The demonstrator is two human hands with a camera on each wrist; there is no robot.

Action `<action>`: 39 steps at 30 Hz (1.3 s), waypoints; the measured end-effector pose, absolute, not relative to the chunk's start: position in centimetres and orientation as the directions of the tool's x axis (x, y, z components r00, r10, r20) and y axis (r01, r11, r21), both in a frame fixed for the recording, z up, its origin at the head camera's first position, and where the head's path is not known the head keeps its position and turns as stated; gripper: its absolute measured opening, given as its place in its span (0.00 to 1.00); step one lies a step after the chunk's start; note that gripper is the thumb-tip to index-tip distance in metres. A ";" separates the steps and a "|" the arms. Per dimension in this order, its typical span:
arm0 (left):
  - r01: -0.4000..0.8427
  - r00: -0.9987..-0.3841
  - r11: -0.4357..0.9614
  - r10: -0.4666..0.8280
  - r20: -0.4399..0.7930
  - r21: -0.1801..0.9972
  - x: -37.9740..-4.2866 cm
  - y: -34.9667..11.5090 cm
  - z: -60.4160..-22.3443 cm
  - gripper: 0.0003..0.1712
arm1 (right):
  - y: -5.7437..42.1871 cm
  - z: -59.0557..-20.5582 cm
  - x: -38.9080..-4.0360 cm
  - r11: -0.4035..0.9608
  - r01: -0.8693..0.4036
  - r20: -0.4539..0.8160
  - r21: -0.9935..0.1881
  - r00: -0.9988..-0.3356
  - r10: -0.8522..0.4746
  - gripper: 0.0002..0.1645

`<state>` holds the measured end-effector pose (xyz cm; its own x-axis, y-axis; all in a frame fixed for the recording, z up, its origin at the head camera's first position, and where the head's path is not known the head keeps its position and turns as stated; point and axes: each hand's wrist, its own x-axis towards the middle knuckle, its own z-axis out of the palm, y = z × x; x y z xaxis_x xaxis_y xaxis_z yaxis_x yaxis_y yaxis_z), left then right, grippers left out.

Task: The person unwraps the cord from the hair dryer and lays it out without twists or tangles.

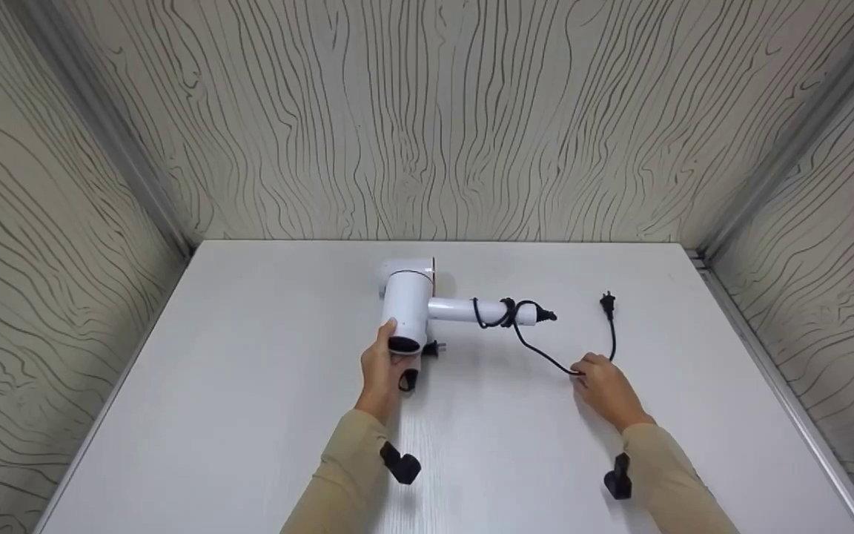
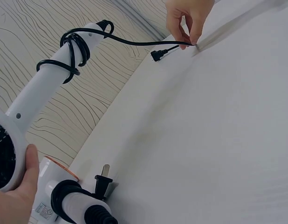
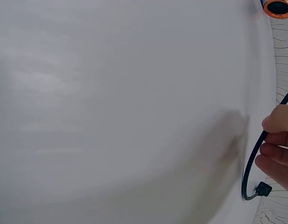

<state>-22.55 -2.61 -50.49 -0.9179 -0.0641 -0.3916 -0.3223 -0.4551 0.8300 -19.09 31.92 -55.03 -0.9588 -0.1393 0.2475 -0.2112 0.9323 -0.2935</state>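
Observation:
A white hair dryer (image 1: 406,305) is gripped round its barrel by my left hand (image 1: 380,374), its handle pointing right. Black cord (image 2: 75,51) loops several times round that handle. My right hand (image 1: 606,389) pinches the loose stretch of the cord (image 3: 251,163) between thumb and fingers. Beyond the pinch, the cord ends in a black two-prong plug (image 1: 608,304) to the right. Behind and below the held dryer, a second white hair dryer (image 2: 53,179) lies on the table, with its own cord wound on it and its plug (image 2: 102,184) sticking out.
The white tabletop (image 1: 249,415) runs back to a wood-grain patterned wall (image 1: 427,119). Similar panels stand at left and right, joined by grey metal posts (image 1: 101,126). A black wrist camera (image 1: 400,463) sits on the left sleeve and another (image 1: 618,478) on the right.

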 end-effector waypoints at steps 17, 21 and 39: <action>-0.317 -0.928 -0.438 -0.039 -0.369 0.841 -22.3 -2.9 -50.5 0.41 | 30.4 -54.3 -19.4 0.921 -0.256 0.328 -0.295 -0.932 -0.155 0.10; -0.319 -0.925 -0.437 -0.051 -0.377 0.841 -22.3 -2.8 -50.5 0.41 | 29.6 -53.8 -19.4 0.913 -0.268 0.349 -0.307 -0.925 -0.154 0.10; -0.309 -0.923 -0.440 -0.074 -0.378 0.843 -22.4 -2.6 -50.8 0.39 | 27.2 -52.5 -19.8 0.896 -0.341 0.444 -0.285 -0.875 -0.192 0.11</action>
